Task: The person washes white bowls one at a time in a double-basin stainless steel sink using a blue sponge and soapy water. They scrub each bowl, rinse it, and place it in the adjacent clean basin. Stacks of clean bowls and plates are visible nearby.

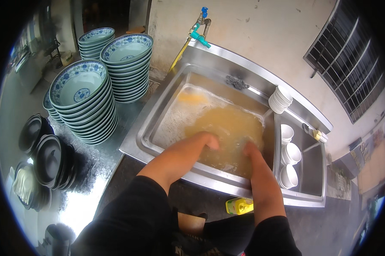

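Both hands (211, 141) (250, 149) dipped in cloudy water (230, 118) — grip cannot be told; yellow bottle (242, 206) below — label (231, 207) too small to read

No words or numbers can be read clearly. A yellow bottle (244, 206) just beyond the front edge of the sink (218, 181) carries a label (231, 207) with greenish patches, its print too small and blurred to make out. The person's dark clothing (188, 246) bears small pale marks, possibly lettering, equally illegible.
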A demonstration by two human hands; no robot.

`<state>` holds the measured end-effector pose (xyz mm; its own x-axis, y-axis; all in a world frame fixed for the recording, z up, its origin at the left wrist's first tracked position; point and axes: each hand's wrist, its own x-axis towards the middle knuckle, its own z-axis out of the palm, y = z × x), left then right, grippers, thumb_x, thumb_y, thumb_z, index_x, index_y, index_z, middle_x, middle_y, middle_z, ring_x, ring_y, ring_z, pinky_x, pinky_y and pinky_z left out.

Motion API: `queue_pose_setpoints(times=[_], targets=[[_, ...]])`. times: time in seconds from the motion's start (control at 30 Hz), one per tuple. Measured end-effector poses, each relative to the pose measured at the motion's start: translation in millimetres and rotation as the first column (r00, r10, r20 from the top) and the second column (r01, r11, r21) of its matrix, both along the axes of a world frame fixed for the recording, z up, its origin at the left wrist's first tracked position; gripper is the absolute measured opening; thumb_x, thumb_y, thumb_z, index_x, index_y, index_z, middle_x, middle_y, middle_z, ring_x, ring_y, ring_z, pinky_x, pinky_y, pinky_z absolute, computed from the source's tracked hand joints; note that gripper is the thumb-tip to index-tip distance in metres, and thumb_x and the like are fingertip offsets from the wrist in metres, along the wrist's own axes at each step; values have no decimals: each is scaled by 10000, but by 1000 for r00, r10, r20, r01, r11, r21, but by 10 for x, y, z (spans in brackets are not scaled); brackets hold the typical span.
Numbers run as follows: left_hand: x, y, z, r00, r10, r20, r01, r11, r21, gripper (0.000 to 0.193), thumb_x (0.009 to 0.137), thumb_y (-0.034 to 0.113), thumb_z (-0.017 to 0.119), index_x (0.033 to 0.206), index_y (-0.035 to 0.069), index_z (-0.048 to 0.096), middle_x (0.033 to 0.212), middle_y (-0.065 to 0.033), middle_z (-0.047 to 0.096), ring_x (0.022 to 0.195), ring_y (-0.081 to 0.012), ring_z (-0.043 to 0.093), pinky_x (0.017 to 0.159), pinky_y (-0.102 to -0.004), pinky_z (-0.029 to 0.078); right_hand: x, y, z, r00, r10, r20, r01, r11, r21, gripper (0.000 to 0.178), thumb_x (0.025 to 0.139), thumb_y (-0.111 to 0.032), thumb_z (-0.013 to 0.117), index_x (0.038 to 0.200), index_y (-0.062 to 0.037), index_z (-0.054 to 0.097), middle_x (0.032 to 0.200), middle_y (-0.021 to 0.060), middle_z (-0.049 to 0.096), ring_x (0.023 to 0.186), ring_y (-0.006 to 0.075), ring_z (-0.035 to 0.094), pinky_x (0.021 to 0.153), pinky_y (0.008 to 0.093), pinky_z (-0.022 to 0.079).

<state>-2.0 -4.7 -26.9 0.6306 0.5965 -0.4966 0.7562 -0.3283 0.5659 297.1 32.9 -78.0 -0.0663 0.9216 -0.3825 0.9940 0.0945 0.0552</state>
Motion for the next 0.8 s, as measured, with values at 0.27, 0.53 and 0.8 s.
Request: queue_pose_setpoints(times=[0.27, 0.53, 0.8], targets=[[-6, -68, 79, 998, 41, -49, -43, 998, -48, 532, 894, 400, 621, 1284, 38, 636, 1210, -205, 661, 970, -319, 651, 814, -462, 532, -79, -49, 1, 974, 212, 77, -218, 972, 83, 321, 824, -227, 563, 915, 15, 754, 1047, 296, 691, 1002, 422, 683, 876, 500, 539], [-52, -80, -53, 996, 83, 38, -68, 953, -295, 687, 850, 423, 721, 1400, 50, 546, 1387, -194, 565, 1133, -318, 607, 909, -477, 504, -566, -192, 365, 985, 170, -33, -172, 945, -279, 307, 809, -185, 618, 982, 43, 730, 1014, 238, 715, 941, 333, 691, 804, 489, 542], [-74, -181, -106, 938, 317, 139, -242, 888, -390, 767, 815, 316, 779, 1449, 5, 479, 1389, -207, 563, 1146, -309, 628, 862, -447, 543, -1065, -637, 884, 999, 41, 28, -26, 913, -407, 478, 788, -203, 656, 1220, 0, 678, 1290, 208, 652, 1148, 317, 640, 945, 437, 503]])
